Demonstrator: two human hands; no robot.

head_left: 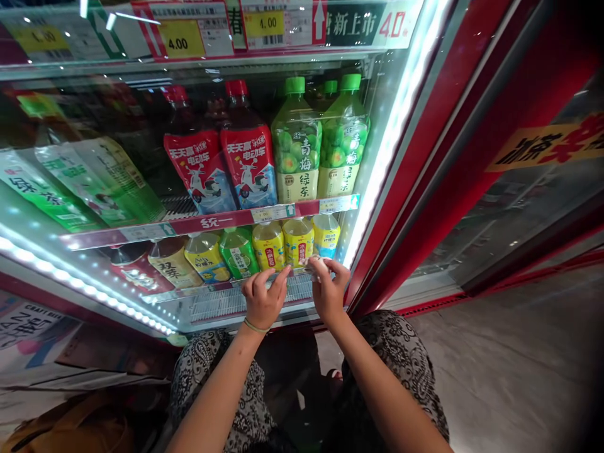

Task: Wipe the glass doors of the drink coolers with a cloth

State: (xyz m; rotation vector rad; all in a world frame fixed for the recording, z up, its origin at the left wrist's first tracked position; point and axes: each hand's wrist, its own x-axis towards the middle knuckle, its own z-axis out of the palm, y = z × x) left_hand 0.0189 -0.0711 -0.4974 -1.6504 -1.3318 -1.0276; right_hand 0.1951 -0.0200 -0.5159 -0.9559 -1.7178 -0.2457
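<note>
The right hand (329, 290) pinches a crumpled whitish scrap (310, 264); the left hand (265, 301), half-open, looks empty. Bottles (297, 141) face outward, presumably so labels (248, 165) read easily.

They wear paisley bottoms (401, 355) and a thin wristband (255, 327).

Forearms (214, 377) extended | left hand (265, 299) loosely curled | right hand (328, 290) pinching (hands apart)
</note>
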